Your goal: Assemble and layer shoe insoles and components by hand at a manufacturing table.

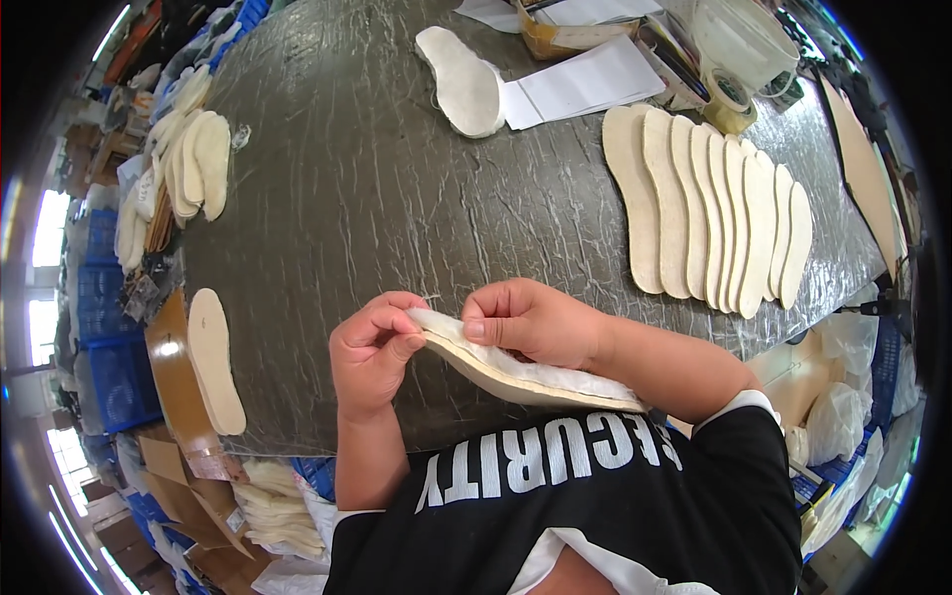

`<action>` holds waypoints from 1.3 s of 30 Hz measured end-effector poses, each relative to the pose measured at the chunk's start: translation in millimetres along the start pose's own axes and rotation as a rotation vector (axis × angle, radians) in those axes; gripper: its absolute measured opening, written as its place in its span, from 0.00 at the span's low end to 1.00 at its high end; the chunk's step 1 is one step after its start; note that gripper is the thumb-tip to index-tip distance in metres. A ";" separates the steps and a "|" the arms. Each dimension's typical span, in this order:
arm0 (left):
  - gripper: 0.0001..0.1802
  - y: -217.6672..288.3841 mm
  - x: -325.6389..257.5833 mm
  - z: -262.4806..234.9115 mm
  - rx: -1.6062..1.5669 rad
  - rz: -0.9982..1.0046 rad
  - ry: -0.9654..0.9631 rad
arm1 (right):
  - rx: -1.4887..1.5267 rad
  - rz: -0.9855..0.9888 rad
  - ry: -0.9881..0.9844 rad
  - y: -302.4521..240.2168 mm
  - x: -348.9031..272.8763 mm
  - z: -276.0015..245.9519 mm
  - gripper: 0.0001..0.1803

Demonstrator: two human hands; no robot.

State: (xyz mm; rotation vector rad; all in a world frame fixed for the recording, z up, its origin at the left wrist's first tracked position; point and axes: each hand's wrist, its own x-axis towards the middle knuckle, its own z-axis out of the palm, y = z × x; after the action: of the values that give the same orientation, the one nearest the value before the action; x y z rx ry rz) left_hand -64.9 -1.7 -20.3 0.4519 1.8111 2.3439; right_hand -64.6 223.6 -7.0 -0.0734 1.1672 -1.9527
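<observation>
A cream insole with a fluffy white top layer is held edge-up close to my chest. My left hand pinches its left tip between thumb and fingers. A little to the right, my right hand grips the upper edge, its thumb pressed on the fluffy side. The insole's other end reaches under my right forearm toward my shirt. A fan of several overlapping insoles lies on the table to the right. At the far side rests another pale insole or stacked pair.
The dark, creased table cover spreads before me. White paper, a tape roll and a clear plastic tub stand at the back right. More insoles are at the left, with a single insole near the left edge.
</observation>
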 end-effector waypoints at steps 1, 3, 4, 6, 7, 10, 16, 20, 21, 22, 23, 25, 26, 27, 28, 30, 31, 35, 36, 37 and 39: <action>0.09 0.0 -0.3 0.7 0.002 0.001 0.001 | -0.031 -0.005 -0.018 -0.5 -0.2 -0.2 0.11; 0.08 -0.1 -0.2 2.3 -0.028 0.010 0.012 | -0.071 -0.019 -0.037 -2.6 -0.9 -3.0 0.12; 0.08 0.1 0.0 2.6 -0.028 0.011 0.012 | -0.111 -0.032 -0.053 -4.0 -1.5 -5.0 0.14; 0.07 0.6 -0.3 2.9 0.030 0.027 0.039 | -0.333 -0.176 -0.028 -7.6 -2.5 -8.7 0.16; 0.07 1.5 -0.4 3.9 0.031 0.027 0.041 | -0.555 -0.321 -0.003 -9.9 -2.9 -9.3 0.18; 0.08 4.6 -3.5 8.3 0.081 0.052 0.078 | -0.894 -0.292 0.039 -31.7 -14.0 2.1 0.20; 0.30 14.3 -10.2 15.6 -0.175 0.055 0.135 | -0.936 -0.325 0.091 -31.4 -16.8 7.1 0.14; 0.49 20.2 -18.5 9.2 0.038 -0.032 0.071 | -0.948 -0.389 0.120 -25.9 -23.3 5.7 0.12; 0.49 25.4 -18.1 11.8 0.116 -0.031 0.026 | -0.953 -0.387 0.105 -25.3 -23.4 6.7 0.12; 0.50 29.7 -17.0 15.4 0.194 -0.032 -0.019 | -0.944 -0.420 0.113 -24.4 -23.1 7.6 0.12; 0.37 30.1 -13.7 24.5 0.155 0.075 0.012 | -0.933 -0.452 0.122 -23.6 -22.4 8.5 0.12; 0.28 33.4 -14.7 22.5 0.293 0.052 -0.021 | -0.950 -0.443 0.081 -20.4 -20.7 6.9 0.14; 0.20 34.6 -15.0 21.8 0.431 0.023 -0.061 | -0.962 -0.435 0.047 -18.2 -19.5 6.2 0.16; 0.13 33.8 -12.7 25.2 0.548 0.097 0.007 | -0.966 -0.433 0.041 -15.5 -18.2 6.9 0.16; 0.13 31.9 -11.7 26.7 0.547 0.098 0.013 | -1.035 -0.532 0.129 -12.4 -16.6 8.6 0.23; 0.13 25.4 -9.8 27.1 0.494 -0.121 0.236 | -1.104 -0.630 0.212 -9.7 -14.5 13.0 0.31; 0.12 19.2 -6.9 24.8 0.461 -0.194 0.265 | -1.214 -0.683 0.220 -8.9 -13.5 15.1 0.40; 0.15 3.6 0.2 24.1 -0.363 -0.250 0.373 | -1.183 -0.417 0.099 -10.0 -9.3 11.1 0.55; 0.15 1.4 2.4 23.5 -0.373 -0.256 0.354 | -0.984 -0.273 0.064 -12.4 -4.3 0.1 0.54; 0.15 5.2 1.0 25.7 -0.316 -0.150 0.333 | -0.805 -0.152 -0.018 -16.9 -1.8 -13.3 0.53; 0.13 4.6 -4.9 24.3 0.012 -0.010 0.349 | -0.615 -0.123 -0.120 -11.4 7.7 -38.4 0.54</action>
State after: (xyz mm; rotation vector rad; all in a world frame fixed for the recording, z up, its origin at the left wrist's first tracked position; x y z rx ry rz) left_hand -52.1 18.0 -11.1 0.0331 1.9590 2.5328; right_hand -93.5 247.7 -22.8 -0.5868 1.6706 -1.5974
